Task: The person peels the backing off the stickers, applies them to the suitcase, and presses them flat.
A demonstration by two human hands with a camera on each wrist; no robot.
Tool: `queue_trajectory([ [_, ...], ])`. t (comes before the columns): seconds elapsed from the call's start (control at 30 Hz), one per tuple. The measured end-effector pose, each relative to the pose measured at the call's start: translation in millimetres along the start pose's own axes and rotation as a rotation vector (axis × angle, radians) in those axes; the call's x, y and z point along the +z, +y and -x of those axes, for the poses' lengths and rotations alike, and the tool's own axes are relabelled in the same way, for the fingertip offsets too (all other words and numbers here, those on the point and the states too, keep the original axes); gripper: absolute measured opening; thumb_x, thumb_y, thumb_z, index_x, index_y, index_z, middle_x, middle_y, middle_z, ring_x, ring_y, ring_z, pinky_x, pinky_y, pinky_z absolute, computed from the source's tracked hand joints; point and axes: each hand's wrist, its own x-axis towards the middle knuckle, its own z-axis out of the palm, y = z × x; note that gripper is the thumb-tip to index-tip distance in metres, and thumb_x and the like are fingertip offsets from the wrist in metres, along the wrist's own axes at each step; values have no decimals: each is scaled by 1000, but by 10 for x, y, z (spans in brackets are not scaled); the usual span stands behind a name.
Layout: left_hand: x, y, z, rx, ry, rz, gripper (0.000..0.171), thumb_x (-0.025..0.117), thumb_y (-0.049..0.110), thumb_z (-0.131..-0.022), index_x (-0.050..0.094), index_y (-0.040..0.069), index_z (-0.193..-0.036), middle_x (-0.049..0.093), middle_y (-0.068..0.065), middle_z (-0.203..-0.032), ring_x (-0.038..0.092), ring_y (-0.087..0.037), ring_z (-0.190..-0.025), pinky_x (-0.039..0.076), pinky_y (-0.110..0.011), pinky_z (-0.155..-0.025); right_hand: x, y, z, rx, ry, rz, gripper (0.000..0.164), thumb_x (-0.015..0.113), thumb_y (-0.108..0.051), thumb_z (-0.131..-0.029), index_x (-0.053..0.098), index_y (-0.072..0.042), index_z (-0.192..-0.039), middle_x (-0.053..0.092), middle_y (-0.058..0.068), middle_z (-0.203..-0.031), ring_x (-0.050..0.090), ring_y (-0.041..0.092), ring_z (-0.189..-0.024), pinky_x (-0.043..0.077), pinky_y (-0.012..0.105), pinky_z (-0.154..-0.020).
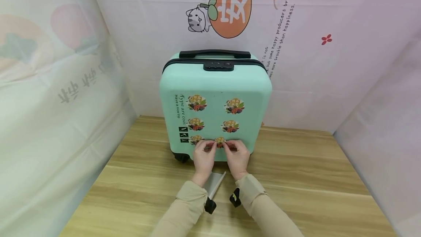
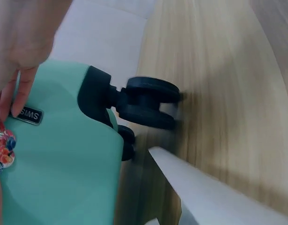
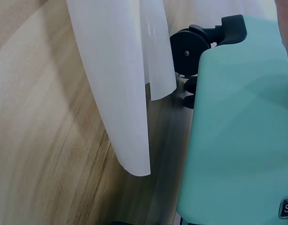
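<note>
An upright mint-green suitcase stands in front of me. Low on its front, both hands meet at a round sticker printed with colourful fruit. My left hand pinches the sticker's left edge between thumb and finger. On the opposite edge, my right hand pinches it the same way. In the left wrist view, the sticker shows its fruit print against the shell, beside a small dark nameplate. Finger and thumb tips cover parts of its edges.
Similar stickers sit in two columns above, beside printed lettering. A curled white sheet lies between the forearms, close before the suitcase's black wheels. Wood-grain tabletop surrounds everything, with printed cloth behind.
</note>
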Motion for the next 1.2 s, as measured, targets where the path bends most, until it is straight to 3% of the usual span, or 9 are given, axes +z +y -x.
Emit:
queue_trajectory([
  [0.37, 29, 34, 9, -59, 96, -85, 7, 72, 14, -84, 75, 7, -82, 67, -6, -77, 63, -18, -68, 54, -27, -63, 19, -5, 9, -53, 60, 83, 9, 79, -6, -74, 70, -5, -75, 67, 8, -72, 63, 20, -62, 53, 34, -56],
  [0.6, 35, 65, 5, -206, 142, 59, 21, 74, 17, -83, 61, 2, -91, 69, -10, -78, 65, -22, -70, 54, -24, -65, 21, 7, -41, -90, 55, 107, 13, 81, -10, -74, 68, -6, -71, 67, 7, -68, 62, 19, -59, 51, 35, -54],
  [0.77, 35, 88, -17, -232, 165, 112, 23, 75, 16, -82, 59, 0, -86, 69, -13, -77, 67, -22, -68, 55, -23, -62, 26, 66, -78, -151, 105, 119, 20, 83, -8, -69, 64, -2, -69, 61, 10, -63, 55, 21, -54, 46, 35, -55],
  [1.07, 26, 122, -13, -295, 171, 110, 20, 77, 12, -79, 60, 1, -81, 69, -13, -73, 66, -18, -64, 54, -23, -57, -9, 74, -52, -121, 101, 150, 25, 86, -12, -67, 63, -3, -72, 58, 11, -66, 52, 23, -60, 39, 40, -66],
  [1.2, 28, 141, 2, -308, 163, 62, 19, 77, 13, -79, 60, 4, -78, 70, -10, -72, 67, -19, -64, 54, -24, -56, -15, 63, -34, -113, 97, 156, 23, 85, -12, -68, 65, -3, -73, 59, 11, -65, 53, 23, -60, 39, 39, -66],
])
